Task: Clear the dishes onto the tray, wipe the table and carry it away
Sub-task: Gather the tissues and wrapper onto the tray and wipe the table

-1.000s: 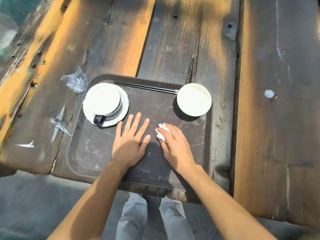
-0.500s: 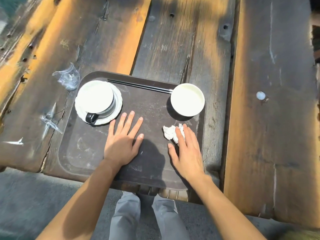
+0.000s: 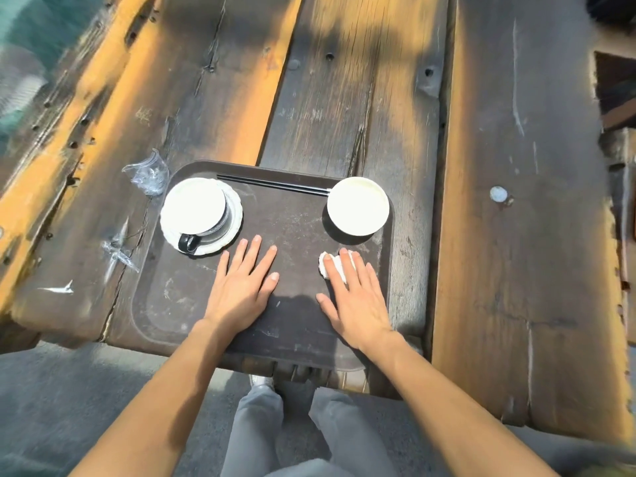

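A dark brown tray (image 3: 161, 304) lies at the near edge of the weathered wooden table (image 3: 344, 98). On its far left a black-handled cup (image 3: 194, 210) stands on a white saucer (image 3: 234, 220). A white bowl (image 3: 358, 205) sits at the far right, with black chopsticks (image 3: 272, 183) along the tray's back edge. My left hand (image 3: 242, 287) rests flat on the tray's middle, fingers spread. My right hand (image 3: 354, 294) lies flat on the right part, its fingertips pressing down a crumpled white tissue (image 3: 327, 266).
Clear crumpled plastic wrap (image 3: 148, 173) lies just off the tray's far left corner, with smaller plastic scraps (image 3: 118, 253) on the wood to the left. A small round white spot (image 3: 498, 193) marks the right plank. My legs stand below the table's near edge.
My right hand slid the tissue from the tray's middle to the right, then flattened over it. My left hand stayed flat in place.
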